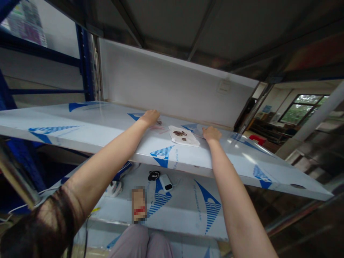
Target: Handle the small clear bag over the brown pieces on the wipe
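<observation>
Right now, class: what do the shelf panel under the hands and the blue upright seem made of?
The shelf panel looks like rigid white sheet, metal or plastic, under glossy film printed with blue logos; its core is hidden. The blue upright looks like painted steel, smooth and even, though paint hides the base.

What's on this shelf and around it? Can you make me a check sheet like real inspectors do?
Surface: white board with blue-printed film, tilted in view.
Job's things: crumpled paper with brown bits on it; thin pink sticks to its left.
Clutter: on the shelf below, black coil, white box, white plug.
Grippers: left hand rests on the board by the sticks; right hand rests right of the paper. Fingers hold nothing visible.
Cables: white cable at the white box.
Surroundings: blue rack, window, red thing.
</observation>
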Demonstrator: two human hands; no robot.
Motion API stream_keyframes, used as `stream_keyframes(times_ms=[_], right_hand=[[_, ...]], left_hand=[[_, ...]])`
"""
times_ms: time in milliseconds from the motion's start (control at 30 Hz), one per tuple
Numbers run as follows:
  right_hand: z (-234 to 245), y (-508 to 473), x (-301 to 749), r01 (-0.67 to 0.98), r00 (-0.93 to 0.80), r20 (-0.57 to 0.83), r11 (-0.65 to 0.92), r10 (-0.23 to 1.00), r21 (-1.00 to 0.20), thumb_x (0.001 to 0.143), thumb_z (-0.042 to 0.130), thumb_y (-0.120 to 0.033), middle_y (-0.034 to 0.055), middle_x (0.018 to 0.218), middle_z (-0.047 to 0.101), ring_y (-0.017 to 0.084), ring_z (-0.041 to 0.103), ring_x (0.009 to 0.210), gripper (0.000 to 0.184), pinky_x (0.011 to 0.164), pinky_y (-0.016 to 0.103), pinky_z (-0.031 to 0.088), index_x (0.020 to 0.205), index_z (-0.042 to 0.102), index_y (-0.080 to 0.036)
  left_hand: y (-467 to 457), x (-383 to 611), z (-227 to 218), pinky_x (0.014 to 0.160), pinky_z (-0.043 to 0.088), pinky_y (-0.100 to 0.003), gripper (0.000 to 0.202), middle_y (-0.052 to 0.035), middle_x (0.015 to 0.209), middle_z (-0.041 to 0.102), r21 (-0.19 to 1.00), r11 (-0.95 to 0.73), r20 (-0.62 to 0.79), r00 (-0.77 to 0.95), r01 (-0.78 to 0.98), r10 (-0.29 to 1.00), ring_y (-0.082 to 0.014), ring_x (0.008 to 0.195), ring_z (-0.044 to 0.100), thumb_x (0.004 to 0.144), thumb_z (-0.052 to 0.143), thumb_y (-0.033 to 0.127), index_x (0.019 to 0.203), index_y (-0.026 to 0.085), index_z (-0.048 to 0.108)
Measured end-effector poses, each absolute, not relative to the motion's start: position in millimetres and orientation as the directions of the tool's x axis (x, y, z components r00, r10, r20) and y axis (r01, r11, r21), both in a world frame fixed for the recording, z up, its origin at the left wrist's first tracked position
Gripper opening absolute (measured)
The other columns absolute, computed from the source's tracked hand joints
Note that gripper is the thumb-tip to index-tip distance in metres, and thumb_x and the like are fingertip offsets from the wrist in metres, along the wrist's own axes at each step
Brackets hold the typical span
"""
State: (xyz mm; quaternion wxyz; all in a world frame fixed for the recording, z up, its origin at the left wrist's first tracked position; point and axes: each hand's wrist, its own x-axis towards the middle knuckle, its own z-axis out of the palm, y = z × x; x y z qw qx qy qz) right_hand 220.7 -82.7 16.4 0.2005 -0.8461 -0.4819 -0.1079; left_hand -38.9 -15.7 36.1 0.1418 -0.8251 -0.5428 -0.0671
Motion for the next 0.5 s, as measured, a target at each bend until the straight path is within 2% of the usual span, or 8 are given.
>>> stream_keyframes(times_ms=[100,200,267,333,433,500], right_hand=[[17.6,-81.1,221.5,0.843,0.539,0.373,-0.483,0.756,-0.239,0.091,0.046,-0.033,0.0254,0.115,0.065,0.03,0.063,0.109,0.039,0.085,0.037,0.049,0.108,0.069,-0.007],[17.2,-76.4,223.3,0.866,0.497,0.37,-0.422,0.785,-0.268,0.09,0.046,-0.032,0.0223,0.108,0.068,0.03,0.064,0.107,0.035,0.083,0.037,0.048,0.098,0.072,-0.009],[15.4,-71.6,222.7,0.897,0.41,0.355,-0.299,0.84,-0.327,0.09,0.045,-0.031,0.0176,0.098,0.072,0.027,0.067,0.097,0.034,0.078,0.034,0.048,0.089,0.074,-0.012],[12.7,-66.4,218.7,0.899,0.261,0.326,-0.106,0.909,-0.426,0.09,0.045,-0.029,0.0126,0.088,0.073,0.021,0.068,0.079,0.033,0.068,0.029,0.047,0.081,0.073,-0.014],[8.8,-60.8,207.7,0.773,0.011,0.298,0.181,0.955,-0.608,0.087,0.05,-0.025,0.0075,0.075,0.071,0.013,0.058,0.057,0.027,0.057,0.023,0.041,0.073,0.069,-0.014],[8.0,-59.7,200.5,0.662,-0.086,0.311,0.287,0.947,-0.692,0.086,0.052,-0.023,0.0052,0.069,0.068,0.01,0.053,0.052,0.024,0.055,0.022,0.04,0.07,0.067,-0.014]], left_hand=[[-13.2,-39.6,36.8,0.091,0.044,-0.03,0.037,-0.0226,0.118,0.063,-0.158,-0.382,0.307,0.413,0.911,0.857,-0.0297,0.114,0.058,0.088,0.057,0.026,0.116,0.004,0.062],[-12.8,-35.8,39.5,0.09,0.043,-0.029,0.033,-0.0214,0.113,0.066,-0.06,-0.421,0.412,0.407,0.905,0.816,-0.028,0.111,0.059,0.085,0.059,0.018,0.115,0.005,0.063],[-14.9,-30.5,41.5,0.088,0.043,-0.028,0.029,-0.0188,0.107,0.068,0.06,-0.447,0.484,0.365,0.893,0.795,-0.0258,0.106,0.061,0.086,0.054,0.013,0.112,0.007,0.066],[-17.6,-24.8,42.9,0.085,0.044,-0.029,0.027,-0.0148,0.103,0.07,0.182,-0.438,0.515,0.294,0.881,0.805,-0.0243,0.101,0.063,0.087,0.051,0.013,0.106,0.012,0.07],[-19.9,-17.8,43.5,0.081,0.045,-0.029,0.02,-0.0097,0.1,0.072,0.301,-0.414,0.509,0.222,0.859,0.832,-0.0244,0.097,0.064,0.084,0.061,0.023,0.098,0.019,0.074],[-20.5,-13.7,43.1,0.078,0.045,-0.028,0.018,-0.008,0.097,0.073,0.348,-0.434,0.505,0.224,0.831,0.833,-0.0242,0.095,0.064,0.08,0.067,0.029,0.095,0.02,0.075]])
